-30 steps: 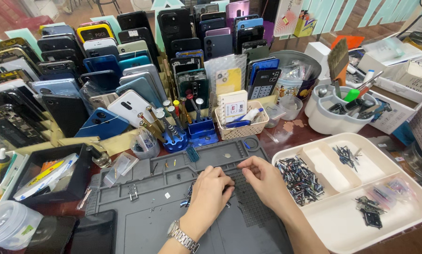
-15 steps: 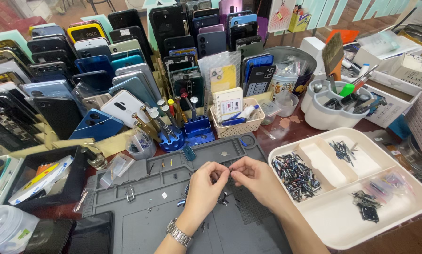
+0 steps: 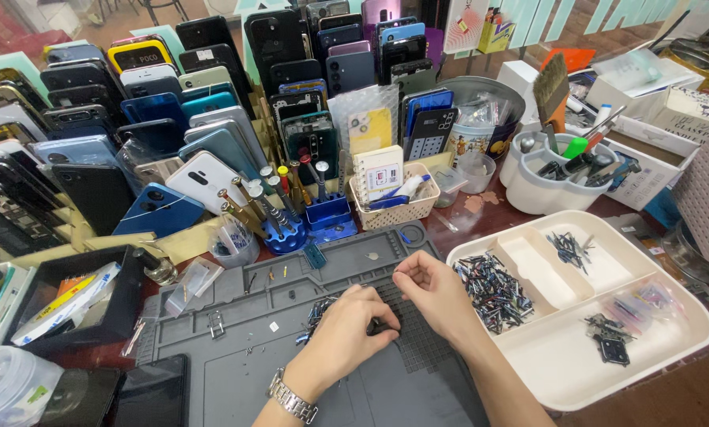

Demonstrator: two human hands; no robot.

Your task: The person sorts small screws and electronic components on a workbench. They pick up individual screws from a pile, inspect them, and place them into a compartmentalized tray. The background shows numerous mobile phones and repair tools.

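Small dark metal parts (image 3: 316, 315) are scattered on a grey repair mat (image 3: 236, 372), just beside the left hand (image 3: 346, 336). That hand, with a metal wristwatch (image 3: 291, 401) on its wrist, is curled with fingertips pressed down on the mat; whether a part is pinched cannot be told. The right hand (image 3: 433, 289) is held beside it, thumb and forefinger drawn together, though anything between them is too small to tell. To the right, a white divided tray (image 3: 671, 356) is filled with more dark parts (image 3: 493, 286). Behind the mat, a blue screwdriver stand (image 3: 287, 233) and rows of phone back covers (image 3: 212, 119) are seen.
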